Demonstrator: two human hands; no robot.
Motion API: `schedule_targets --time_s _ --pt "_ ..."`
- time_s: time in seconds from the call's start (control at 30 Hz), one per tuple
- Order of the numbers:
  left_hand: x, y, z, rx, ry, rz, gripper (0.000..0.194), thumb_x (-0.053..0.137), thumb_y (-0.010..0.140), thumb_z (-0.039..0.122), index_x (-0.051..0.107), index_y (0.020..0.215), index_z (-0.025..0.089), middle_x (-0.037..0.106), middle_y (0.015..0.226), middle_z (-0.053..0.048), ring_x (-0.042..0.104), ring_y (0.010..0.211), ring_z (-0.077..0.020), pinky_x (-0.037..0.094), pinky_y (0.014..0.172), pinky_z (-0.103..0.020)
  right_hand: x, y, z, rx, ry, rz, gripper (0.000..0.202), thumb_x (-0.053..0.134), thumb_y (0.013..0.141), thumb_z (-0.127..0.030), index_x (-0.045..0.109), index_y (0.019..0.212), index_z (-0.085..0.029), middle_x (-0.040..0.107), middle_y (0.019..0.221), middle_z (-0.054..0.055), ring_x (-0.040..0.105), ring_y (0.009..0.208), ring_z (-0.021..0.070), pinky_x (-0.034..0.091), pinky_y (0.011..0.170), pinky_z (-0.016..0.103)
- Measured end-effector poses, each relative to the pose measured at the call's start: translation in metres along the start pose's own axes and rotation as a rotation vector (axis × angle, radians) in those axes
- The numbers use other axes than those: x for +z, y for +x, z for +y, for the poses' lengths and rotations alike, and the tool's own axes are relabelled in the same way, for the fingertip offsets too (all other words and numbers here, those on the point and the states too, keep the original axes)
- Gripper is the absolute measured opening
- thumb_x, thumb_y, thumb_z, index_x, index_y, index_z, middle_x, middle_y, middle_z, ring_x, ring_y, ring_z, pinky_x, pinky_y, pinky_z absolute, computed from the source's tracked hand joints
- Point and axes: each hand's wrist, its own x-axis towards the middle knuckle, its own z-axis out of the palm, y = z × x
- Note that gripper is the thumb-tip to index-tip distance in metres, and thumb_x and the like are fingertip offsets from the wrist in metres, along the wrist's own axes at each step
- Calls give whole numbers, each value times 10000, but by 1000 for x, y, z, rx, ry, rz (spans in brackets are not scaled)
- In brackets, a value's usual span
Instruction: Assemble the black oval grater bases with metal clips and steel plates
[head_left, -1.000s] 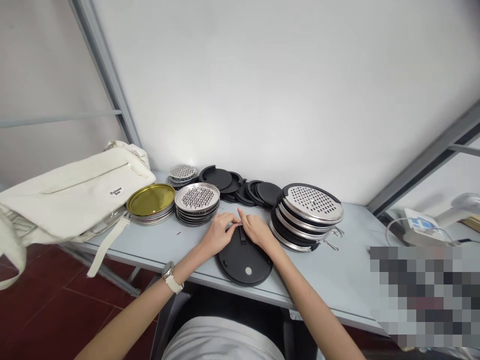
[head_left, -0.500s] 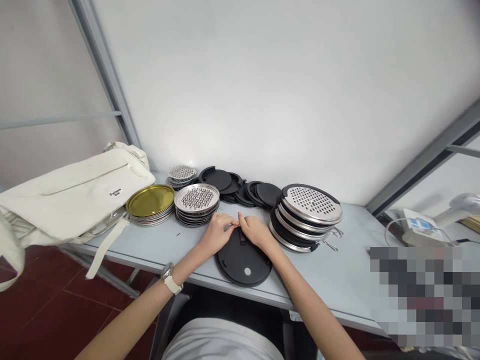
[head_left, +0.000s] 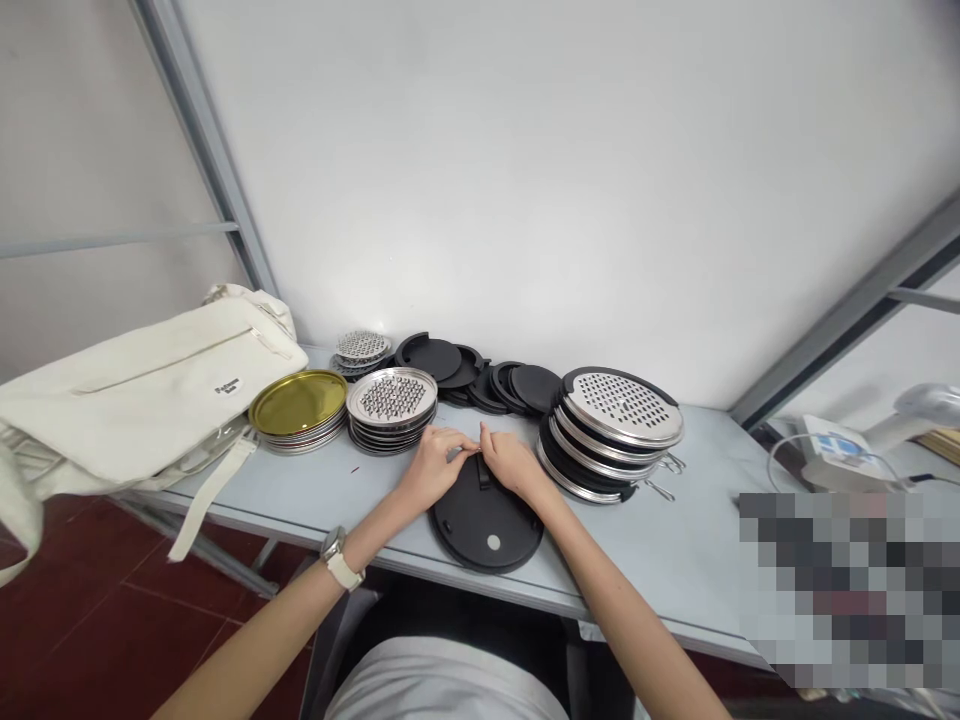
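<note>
A round black disc (head_left: 469,530) lies flat near the table's front edge, with a pale round spot (head_left: 493,542) on its near side and a narrow dark strip running toward its far edge. My left hand (head_left: 436,465) and my right hand (head_left: 510,462) meet over that far edge, fingertips pinched together. Something small is between the fingers, too hidden to name. My right wrist hangs over the disc's right side. Behind my left hand stands a stack of silver grater discs (head_left: 392,400). To the right of my right hand rises a taller stack of perforated silver plates with black rims (head_left: 622,410).
Gold-topped round lids (head_left: 298,403) are stacked at the left, beside a cream bag (head_left: 150,390) with a dangling strap. Loose black discs (head_left: 536,388) and small grater plates (head_left: 362,347) lie along the wall. Wire loops (head_left: 660,488) stick out from the right stack.
Both hands hold nearly the same pinched pose at the disc's far edge. The whole view has shifted very slightly; the disc and the stacks stay where they were.
</note>
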Motion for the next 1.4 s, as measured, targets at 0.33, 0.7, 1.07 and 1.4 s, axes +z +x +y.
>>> schedule_targets --time_s 0.33,0.7,1.07,1.4 --pt "0 1 -2 21 13 -26 142 589 830 84 669 802 198 722 853 19 633 835 -167 353 839 -334 -6 1 0 -14 30 -87 426 267 989 -149 405 1383 -64 638 1045 209 634 898 242 479 711 312" --pt "-3 -1 8 56 79 -46 127 487 893 127 597 881 188 665 882 -8 588 873 -174 345 827 -330 -5 2 -1 24 67 -66 450 179 1013 -226 355 1418 -141 660 987 153 642 872 218 451 676 265" --pt "-1 0 6 65 27 -34 103 524 867 110 580 830 188 664 862 15 601 850 -153 356 832 -317 -7 -2 1 -42 2 -80 528 246 977 -190 155 1493 -124 619 1027 189 611 879 268 479 694 332" --pt "0 -1 1 36 36 -11 108 566 853 130 637 801 191 706 842 0 621 836 -172 383 843 -334 -7 0 1 -33 11 -100 499 243 980 -176 218 1476 -119 616 1073 200 620 895 243 476 718 314"
